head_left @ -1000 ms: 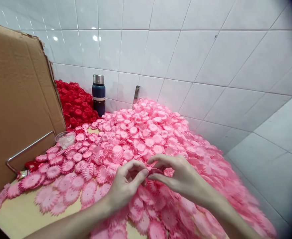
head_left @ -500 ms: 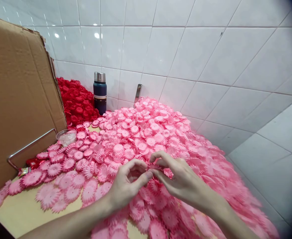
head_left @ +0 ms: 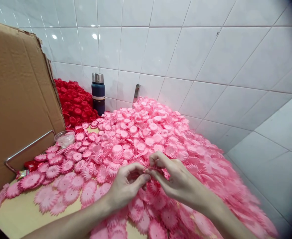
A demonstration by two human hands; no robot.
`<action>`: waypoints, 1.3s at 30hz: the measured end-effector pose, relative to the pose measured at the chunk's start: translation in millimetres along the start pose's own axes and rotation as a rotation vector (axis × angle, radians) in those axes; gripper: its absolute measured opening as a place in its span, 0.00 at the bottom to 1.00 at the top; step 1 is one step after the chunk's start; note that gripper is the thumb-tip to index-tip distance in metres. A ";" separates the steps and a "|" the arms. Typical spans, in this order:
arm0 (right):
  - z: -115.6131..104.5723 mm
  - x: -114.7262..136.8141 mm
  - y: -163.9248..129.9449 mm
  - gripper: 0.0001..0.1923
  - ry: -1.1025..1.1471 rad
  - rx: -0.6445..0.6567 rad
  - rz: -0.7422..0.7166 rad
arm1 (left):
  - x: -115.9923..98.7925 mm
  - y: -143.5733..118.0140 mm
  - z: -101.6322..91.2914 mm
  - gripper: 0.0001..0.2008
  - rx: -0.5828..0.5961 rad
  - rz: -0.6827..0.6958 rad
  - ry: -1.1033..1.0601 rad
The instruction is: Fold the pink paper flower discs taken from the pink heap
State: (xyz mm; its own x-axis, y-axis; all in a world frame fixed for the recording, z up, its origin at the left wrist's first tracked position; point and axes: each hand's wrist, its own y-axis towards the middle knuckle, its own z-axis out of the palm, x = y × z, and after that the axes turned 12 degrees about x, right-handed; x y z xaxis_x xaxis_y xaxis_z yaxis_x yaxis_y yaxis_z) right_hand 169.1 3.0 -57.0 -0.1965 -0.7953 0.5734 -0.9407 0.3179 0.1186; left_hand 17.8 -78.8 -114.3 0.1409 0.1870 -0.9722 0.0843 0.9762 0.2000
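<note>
Pink flower-petal discs with notched edges [head_left: 142, 146] lie heaped in front of me. My left hand [head_left: 128, 181] is over the near side of the heap, thumb and fingers pinched together. Meeting it tip to tip is my right hand [head_left: 169, 171], its index finger curled and its thumb pressed in. A bit of a pink petal disc shows between the fingertips of both hands; most of it is hidden by the fingers. Under and around my wrists lie more pink discs, some loose and some stacked.
A cardboard box [head_left: 18, 86] stands on the left, with a metal wire handle [head_left: 31, 147] before it. Behind are red discs [head_left: 74, 103], a blue bottle [head_left: 98, 96] and a clear plastic cup [head_left: 64, 138]. A metal strip [head_left: 136, 93] leans against the tiled wall [head_left: 170, 49].
My hands stay together at nearly the same spot, with the right fingers curled a little closer to the left. The view has shifted slightly.
</note>
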 end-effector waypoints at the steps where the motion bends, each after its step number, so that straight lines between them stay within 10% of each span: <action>1: 0.4 -0.1 0.3 0.06 0.006 -0.004 -0.002 | 1.1 0.0 -0.3 0.09 -0.004 0.007 0.010; 39: -7.9 -1.8 3.9 0.05 0.037 -0.008 -0.053 | -0.4 -2.1 -3.7 0.10 0.011 0.006 -0.016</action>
State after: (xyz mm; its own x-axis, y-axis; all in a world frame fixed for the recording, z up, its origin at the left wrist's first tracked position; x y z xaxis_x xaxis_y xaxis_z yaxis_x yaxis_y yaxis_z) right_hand 168.0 9.7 -51.2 -0.1360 -0.7917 0.5956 -0.9471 0.2802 0.1563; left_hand 13.9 -80.6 -114.8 0.1570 0.1912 -0.9689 0.0941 0.9737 0.2074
